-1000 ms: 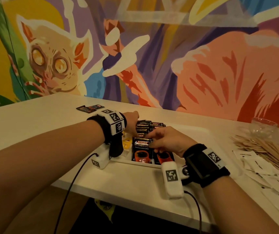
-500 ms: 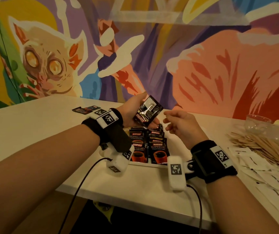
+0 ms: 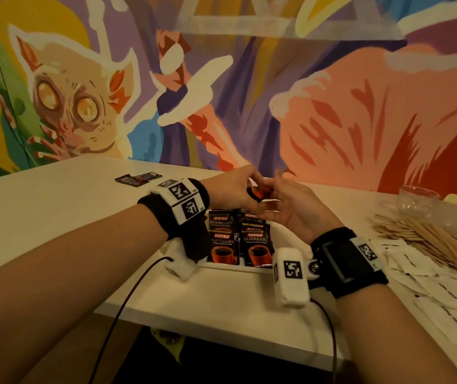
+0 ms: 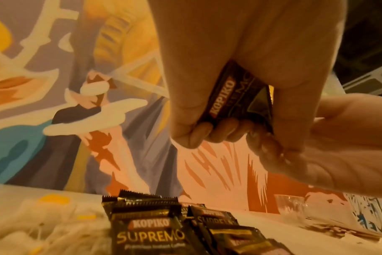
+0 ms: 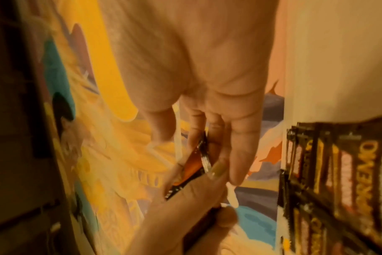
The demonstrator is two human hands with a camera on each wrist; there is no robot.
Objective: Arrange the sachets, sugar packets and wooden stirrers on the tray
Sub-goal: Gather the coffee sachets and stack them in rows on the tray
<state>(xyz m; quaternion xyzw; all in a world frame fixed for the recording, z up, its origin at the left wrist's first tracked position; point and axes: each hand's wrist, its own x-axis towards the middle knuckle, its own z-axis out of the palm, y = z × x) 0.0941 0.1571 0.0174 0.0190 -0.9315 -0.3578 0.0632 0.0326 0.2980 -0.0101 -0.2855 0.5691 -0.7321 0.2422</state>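
My left hand holds a black Kopiko sachet above the far end of the white tray. In the left wrist view its fingers curl round the sachet. My right hand faces it palm-in, and its straight fingers touch the sachet's edge, thumb apart. Several more sachets lie overlapped in two rows on the tray. A pile of wooden stirrers and several white sugar packets lie on the table at the right.
A clear glass bowl stands behind the stirrers. A few loose sachets lie on the table at the far left. The painted wall runs close behind the table. Cables hang from both wrists over the table's front edge.
Both hands rose from the tray. My left hand lifted a sachet out, then tipped it toward my right hand, whose fingers now reach it.
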